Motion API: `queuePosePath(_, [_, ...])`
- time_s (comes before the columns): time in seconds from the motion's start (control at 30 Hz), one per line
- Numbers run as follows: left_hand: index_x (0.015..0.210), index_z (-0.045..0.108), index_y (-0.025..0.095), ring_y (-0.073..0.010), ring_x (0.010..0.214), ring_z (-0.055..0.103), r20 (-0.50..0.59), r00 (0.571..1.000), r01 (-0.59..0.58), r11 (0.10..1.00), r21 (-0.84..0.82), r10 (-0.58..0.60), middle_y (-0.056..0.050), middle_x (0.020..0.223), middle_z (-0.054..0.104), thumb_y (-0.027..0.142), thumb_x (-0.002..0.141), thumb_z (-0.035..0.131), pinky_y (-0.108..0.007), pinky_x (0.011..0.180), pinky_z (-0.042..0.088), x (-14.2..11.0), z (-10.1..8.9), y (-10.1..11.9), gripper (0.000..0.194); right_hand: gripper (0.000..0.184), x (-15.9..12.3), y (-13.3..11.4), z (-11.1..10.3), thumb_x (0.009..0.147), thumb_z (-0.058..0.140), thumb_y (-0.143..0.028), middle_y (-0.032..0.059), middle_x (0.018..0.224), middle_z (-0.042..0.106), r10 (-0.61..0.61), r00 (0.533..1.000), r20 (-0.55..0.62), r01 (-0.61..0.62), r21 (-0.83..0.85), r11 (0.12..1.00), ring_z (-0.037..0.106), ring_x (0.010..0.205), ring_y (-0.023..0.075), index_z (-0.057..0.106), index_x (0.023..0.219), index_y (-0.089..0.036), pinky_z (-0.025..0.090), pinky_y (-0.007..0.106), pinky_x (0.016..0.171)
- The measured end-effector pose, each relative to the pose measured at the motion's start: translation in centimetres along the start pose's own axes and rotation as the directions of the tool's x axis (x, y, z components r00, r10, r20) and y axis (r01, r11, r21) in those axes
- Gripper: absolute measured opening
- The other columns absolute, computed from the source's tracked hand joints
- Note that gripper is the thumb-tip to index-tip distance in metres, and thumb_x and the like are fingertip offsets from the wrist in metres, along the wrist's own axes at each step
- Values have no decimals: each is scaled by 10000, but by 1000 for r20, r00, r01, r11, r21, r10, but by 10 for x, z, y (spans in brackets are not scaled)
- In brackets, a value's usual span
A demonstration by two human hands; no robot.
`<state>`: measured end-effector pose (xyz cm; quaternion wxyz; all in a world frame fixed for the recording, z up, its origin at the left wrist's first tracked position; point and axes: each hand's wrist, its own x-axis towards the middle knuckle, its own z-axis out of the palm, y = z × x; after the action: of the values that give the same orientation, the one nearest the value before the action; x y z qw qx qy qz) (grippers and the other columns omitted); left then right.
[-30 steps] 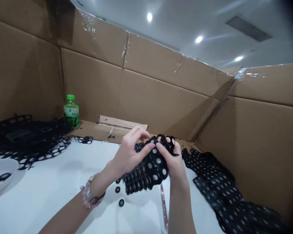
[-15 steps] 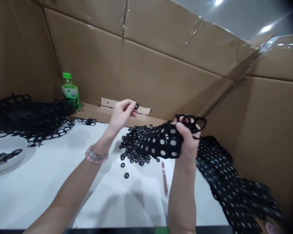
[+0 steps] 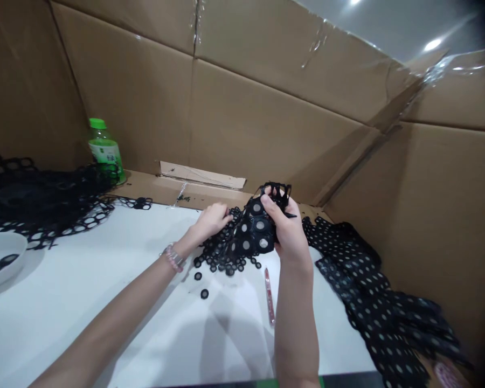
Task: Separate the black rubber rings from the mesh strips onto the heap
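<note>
My right hand (image 3: 289,221) is wrapped round a black rubber sheet (image 3: 246,231) dotted with pale round spots. The thumb presses on its face, and a strip of emptied ring-shaped webbing sticks up at the top of the grip. The sheet's lower end slopes down onto a pile of small black rubber rings (image 3: 229,268). My left hand (image 3: 213,220) is low over the back of that pile, close to the sheet, its fingers curled together. What those fingertips hold, if anything, is hidden.
Two loose rings (image 3: 204,293) lie in front of the pile. A red pen-like stick (image 3: 269,296) is beside my right forearm. More dotted sheets (image 3: 372,302) lie at right. At left are black webbing scraps (image 3: 44,194), a white bowl (image 3: 18,248) and a green-capped bottle (image 3: 107,153). Cardboard walls (image 3: 258,118) rise behind.
My left hand, which pinched a small black ring in the air, has come down to the pile. My right hand and the sheet have shifted left. The view has turned slightly right.
</note>
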<state>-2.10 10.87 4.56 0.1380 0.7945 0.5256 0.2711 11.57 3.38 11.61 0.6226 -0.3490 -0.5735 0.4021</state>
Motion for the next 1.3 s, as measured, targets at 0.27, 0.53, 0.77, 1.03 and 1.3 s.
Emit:
queuePosePath(0.27, [588,379,164,-74,486,292,-256,915,-391,842,-373,311,59,523,322,389,851,457,-209,471,244,-47,-69,55,355,125,-6,-4,9,754,612,-228,-17,778,536,-204,979,28,206,-105,973,522,726,133,548,857,-256,457,269,706])
queuePosePath(0.53, [683,479,154,-68,448,346,-113,945,-265,514,-816,308,45,523,389,307,900,330,-191,431,279,-43,-62,55,304,164,-11,-8,11,750,615,-189,-52,745,503,-93,996,12,87,229,970,490,608,79,525,866,-264,444,209,595])
queuePosePath(0.77, [614,370,175,-51,390,265,-192,980,-189,522,-832,50,67,501,294,313,853,343,-162,379,199,-15,-65,24,278,93,-8,-22,-13,760,590,-230,-52,803,549,-66,977,-204,147,417,897,533,641,67,547,832,-270,465,188,626])
queuePosePath(1.03, [595,522,153,-185,618,553,56,993,-107,994,-32,108,-65,656,592,182,745,497,-282,610,411,1,19,-2,155,176,4,-13,-4,682,674,-248,-58,710,517,83,990,-115,-38,350,936,528,609,76,526,775,-233,461,205,600])
queuePosePath(1.3, [673,455,177,-114,568,455,-462,871,-324,903,-282,168,15,613,474,322,900,335,-225,550,357,-23,-40,34,295,283,-4,-15,-17,634,719,-241,-36,799,588,118,991,66,-129,191,973,594,821,147,517,832,-253,485,293,777])
